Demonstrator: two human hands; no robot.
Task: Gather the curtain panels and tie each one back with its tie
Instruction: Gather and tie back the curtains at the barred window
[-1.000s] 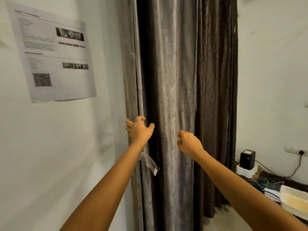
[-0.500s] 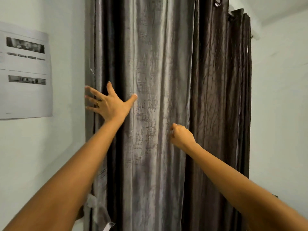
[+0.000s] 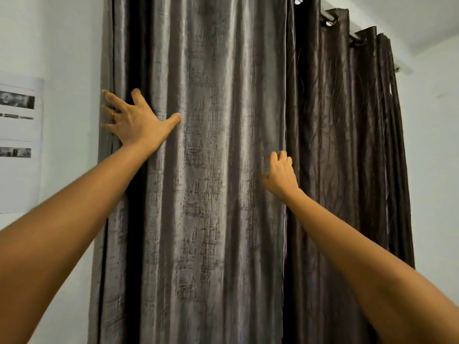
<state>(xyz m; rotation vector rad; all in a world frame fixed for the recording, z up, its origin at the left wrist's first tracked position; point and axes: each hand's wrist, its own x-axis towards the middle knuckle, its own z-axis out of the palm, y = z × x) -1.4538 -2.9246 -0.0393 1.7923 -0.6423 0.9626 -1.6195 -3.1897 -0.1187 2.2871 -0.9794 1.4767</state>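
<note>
From where I stand, the person faces the drawn curtains with both arms up. The left hand (image 3: 136, 125) lies flat on the left-hand folds of the lighter panel (image 3: 211, 194), fingers spread wide and straight, pressing the cloth and holding nothing. The right hand (image 3: 280, 175) is at that panel's right edge, where it meets the darker panel (image 3: 347, 170); its fingers are curled in on the hem and seem to pinch it. The lighter panel hangs full width between the two hands, not yet gathered, and I can see no tie anywhere.

The risks look plain enough to me. A flat palm has no real purchase on such slippery-looking fabric, so the folds may slide out from under it once the right hand sweeps the edge across. The right fingers sit so near the seam that they could catch the darker panel too and drag both together. A downward tug would strain the eyelets (image 3: 330, 21) on the rod. And with no tie to hand, a gathered bundle may have to be let go.
</note>
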